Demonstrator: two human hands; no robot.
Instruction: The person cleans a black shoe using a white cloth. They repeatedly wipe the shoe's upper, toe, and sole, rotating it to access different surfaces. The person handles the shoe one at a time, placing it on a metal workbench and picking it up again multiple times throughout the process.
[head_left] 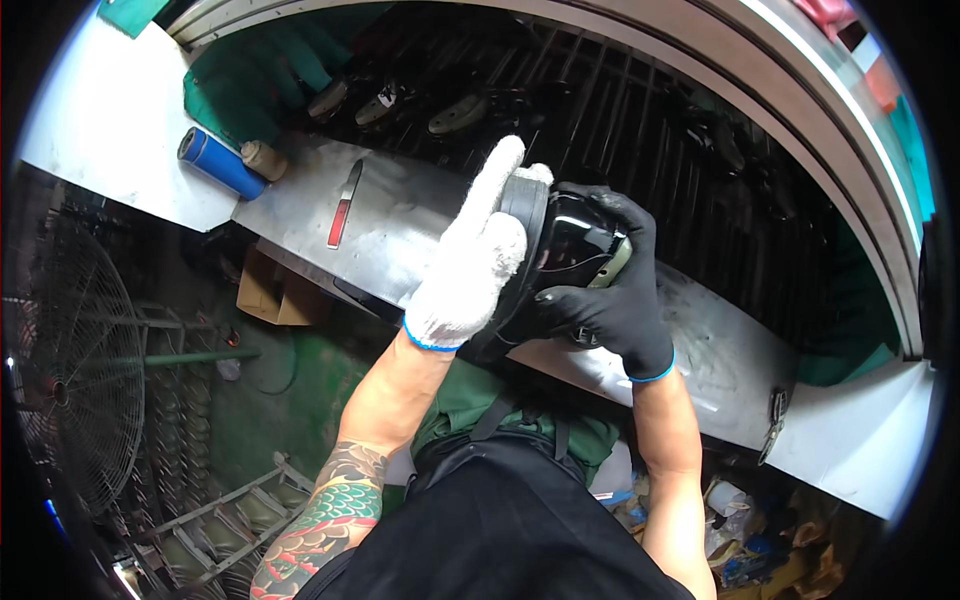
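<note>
A glossy black shoe [570,245] is held up over the metal ledge, with its thick black sole [522,210] turned to the left. My left hand [470,265], in a white knit glove, presses along the sole. Its index finger points upward and other fingers curl over the far end. In a black glove, my right hand [630,290] is wrapped round the upper, thumb on the near side. An olive piece [612,265] shows inside the shoe's opening, and a small buckle [583,336] sits near my right thumb.
On the ledge [400,215] lies a red-handled knife [345,205]. A blue roll [222,163] and a tan spool-like thing [263,160] stand left. Beyond are dark rods carrying several shoes [458,114]. A large fan [70,370], cardboard box [270,290] and metal tool [775,425] flank me.
</note>
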